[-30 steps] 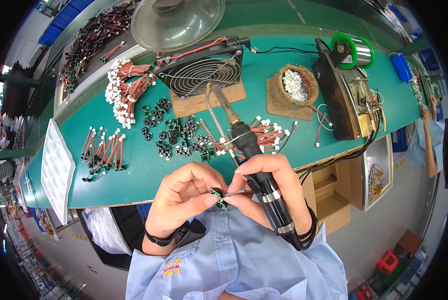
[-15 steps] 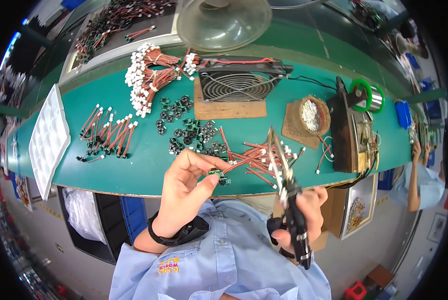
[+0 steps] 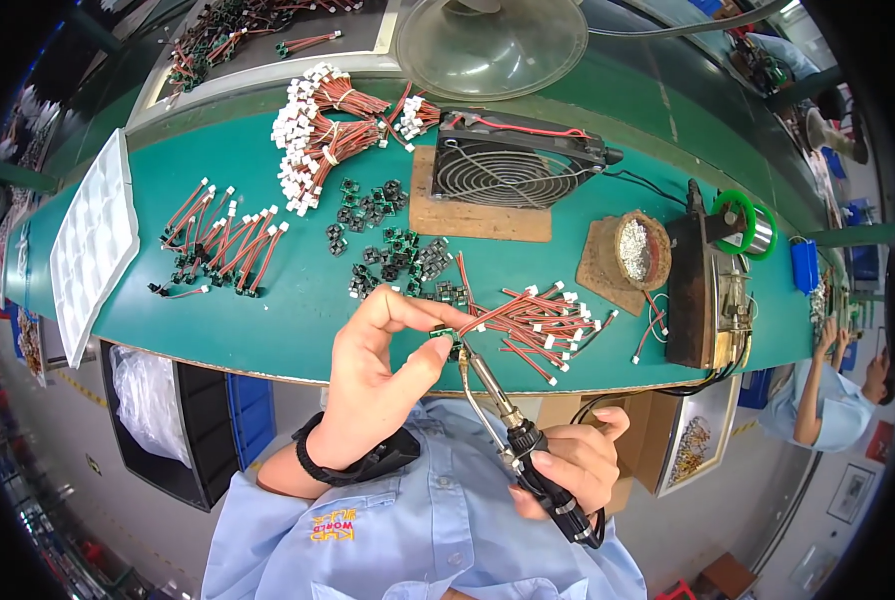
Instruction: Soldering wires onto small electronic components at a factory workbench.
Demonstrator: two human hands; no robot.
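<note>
Between thumb and fingertips, my left hand [image 3: 380,375] pinches a small green circuit board [image 3: 448,337] over the bench's near edge. A red-and-black wire lead reaches the board from the right; whether it is joined there I cannot tell. My right hand [image 3: 578,465] is wrapped round a black-handled soldering iron [image 3: 528,440] with a thin metal feed tube alongside. The iron points up and left, its tip at the board. Just beyond lie loose wire leads [image 3: 543,325] with white connectors, and a cluster of small black-and-green boards [image 3: 398,258].
Boards with leads attached [image 3: 230,250] lie left, beside a white moulded tray [image 3: 93,245]. Bundled leads [image 3: 308,135] and a wire-grilled fan [image 3: 513,170] stand at the back. Rightward are a round bowl of white bits [image 3: 636,250], a solder spool [image 3: 758,230] and a co-worker's arm [image 3: 813,400].
My right hand has swung the soldering iron left and down, bringing its tip from above the loose leads to the board. My left hand keeps its pinch on the board.
</note>
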